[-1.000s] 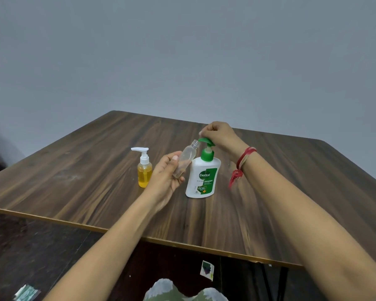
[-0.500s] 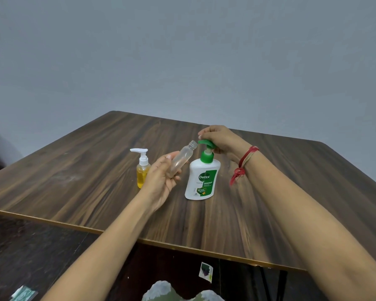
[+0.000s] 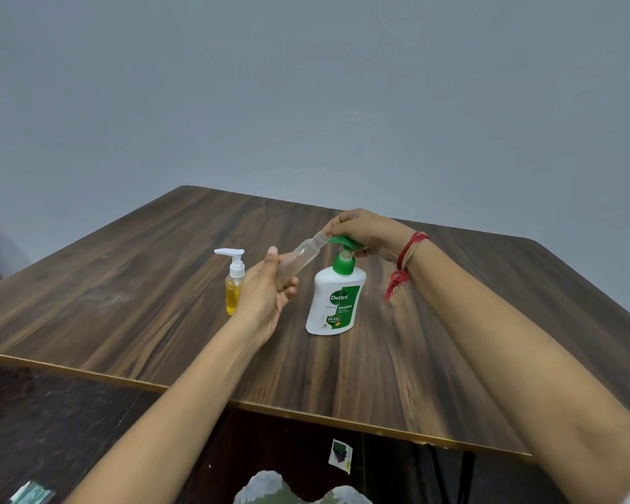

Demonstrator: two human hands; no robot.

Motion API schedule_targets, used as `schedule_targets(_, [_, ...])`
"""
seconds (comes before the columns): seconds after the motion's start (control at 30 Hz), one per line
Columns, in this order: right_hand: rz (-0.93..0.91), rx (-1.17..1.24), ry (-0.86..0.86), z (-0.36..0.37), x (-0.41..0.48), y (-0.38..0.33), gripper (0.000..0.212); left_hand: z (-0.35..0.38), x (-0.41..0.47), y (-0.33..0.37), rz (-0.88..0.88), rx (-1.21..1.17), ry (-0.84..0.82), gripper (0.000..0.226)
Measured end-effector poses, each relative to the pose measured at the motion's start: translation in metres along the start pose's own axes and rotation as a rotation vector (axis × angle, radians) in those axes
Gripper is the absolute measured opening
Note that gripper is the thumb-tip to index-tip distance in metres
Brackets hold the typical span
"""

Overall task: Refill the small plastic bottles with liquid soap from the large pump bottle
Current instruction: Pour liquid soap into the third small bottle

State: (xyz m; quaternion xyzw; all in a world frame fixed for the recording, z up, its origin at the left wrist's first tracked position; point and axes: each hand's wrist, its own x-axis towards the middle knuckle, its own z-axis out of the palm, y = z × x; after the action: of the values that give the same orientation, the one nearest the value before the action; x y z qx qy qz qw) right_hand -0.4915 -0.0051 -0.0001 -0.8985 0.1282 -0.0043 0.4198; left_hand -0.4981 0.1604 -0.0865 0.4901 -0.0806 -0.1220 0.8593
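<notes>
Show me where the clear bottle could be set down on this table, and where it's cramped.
Free: the table left of the yellow pump bottle, out to its left edge; the near strip in front of the Dettol bottle, up to the front edge. Crowded: the centre, where the left hand, clear bottle and right hand meet at its pump.

On the table (image 3: 124, 303), mid: large pump bottle (image 3: 333, 303). Standing small bottle (image 3: 233, 285) is to its left, apart. Between them the left hand (image 3: 266, 289) holds the tilted small bottle (image 3: 299, 260) above the table, mouth just beside the spout. The right hand (image 3: 364, 231) grips the pump head from the far right.
</notes>
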Motion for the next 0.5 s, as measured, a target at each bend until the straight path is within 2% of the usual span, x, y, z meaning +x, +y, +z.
schedule_targets(0.17, [0.004, 0.036, 0.007, 0.002, 0.003, 0.002, 0.013, -0.001, -0.001, 0.002, -0.037, 0.044, 0.050, 0.036])
schedule_targets(0.4, [-0.003, -0.061, -0.031, -0.002, 0.004, -0.002, 0.011, 0.002, -0.003, 0.007, -0.050, 0.184, -0.028, 0.044])
schedule_targets(0.5, [0.022, -0.112, -0.084, -0.003, 0.006, -0.006, 0.012, 0.001, -0.007, 0.010, -0.043, 0.245, -0.120, 0.053])
